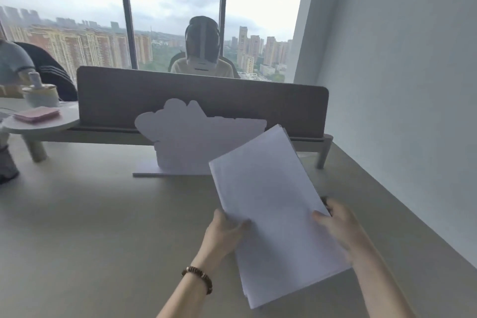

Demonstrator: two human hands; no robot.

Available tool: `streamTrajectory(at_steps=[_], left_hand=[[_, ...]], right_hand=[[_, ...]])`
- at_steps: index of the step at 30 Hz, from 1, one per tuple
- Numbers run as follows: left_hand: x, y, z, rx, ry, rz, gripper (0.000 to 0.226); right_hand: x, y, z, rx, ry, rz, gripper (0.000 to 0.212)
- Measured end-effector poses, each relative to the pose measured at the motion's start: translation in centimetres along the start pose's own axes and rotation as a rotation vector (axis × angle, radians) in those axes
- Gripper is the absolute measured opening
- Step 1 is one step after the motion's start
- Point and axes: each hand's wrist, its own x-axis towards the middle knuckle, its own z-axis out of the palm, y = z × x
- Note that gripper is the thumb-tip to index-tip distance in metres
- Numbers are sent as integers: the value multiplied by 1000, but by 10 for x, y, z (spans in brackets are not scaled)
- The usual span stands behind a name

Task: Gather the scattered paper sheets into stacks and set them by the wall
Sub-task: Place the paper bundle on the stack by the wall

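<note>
A thick stack of white paper sheets (271, 201) is held tilted above the beige desk (90, 227), right of centre. My left hand (223, 236) grips the stack's left edge, thumb on top. My right hand (338, 224) grips its right edge, with a small dark object showing just behind the fingers. The white wall (400, 98) runs along the desk's right side, a short way right of the stack.
A white cut-out stand (185, 142) sits on the desk before a brown divider panel (201, 95). A small round shelf (38, 124) at left bears a pink pad and a cup. A person sits behind the divider; another is at the far left.
</note>
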Motion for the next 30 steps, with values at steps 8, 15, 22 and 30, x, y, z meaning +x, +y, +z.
streamTrajectory(at_steps=[8,15,22,30], left_hand=[[-29,11,-90,-698,-2,106,26],[-33,12,-153,-487,203,372,15],[-49,-2,-174,-344,110,405,37],[-48,-21,-167,-370,175,364,44]], right_hand=[[-21,-41,88,300,-188,-92,19],[-41,-54,150,399,-354,-196,28],[-48,-77,166,550,-357,-345,41],[-48,-85,177,473,-225,-490,24]])
